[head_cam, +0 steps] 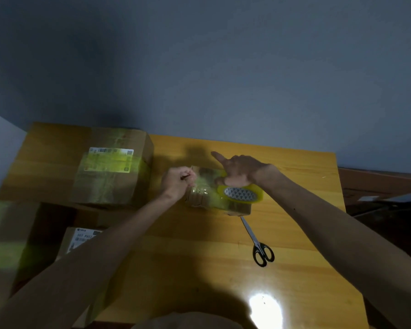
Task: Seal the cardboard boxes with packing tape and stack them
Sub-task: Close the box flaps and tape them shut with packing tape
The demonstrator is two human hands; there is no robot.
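Brown cardboard, glossy under a wrinkled yellowish tape strip point(202, 190): I see the small box point(195, 201) on the table point(199, 262), just beyond the blade tips of the scissors point(257, 242). Up-left of the scissors, the left hand point(177, 182) is curled, pinching the strip's end. Directly beyond them, the right hand point(240, 169) grips the tape roll point(241, 194) on the box top, forefinger pointing straight.

So the small box point(199, 198) sits mid-table point(223, 269) toward the far edge, with the tape roll point(241, 194) on its right end and the scissors point(259, 243) flat on the table just in front of that corner. Big box point(109, 176) is on the far left corner. Another box point(81, 238) is lower down, off the table's left side.
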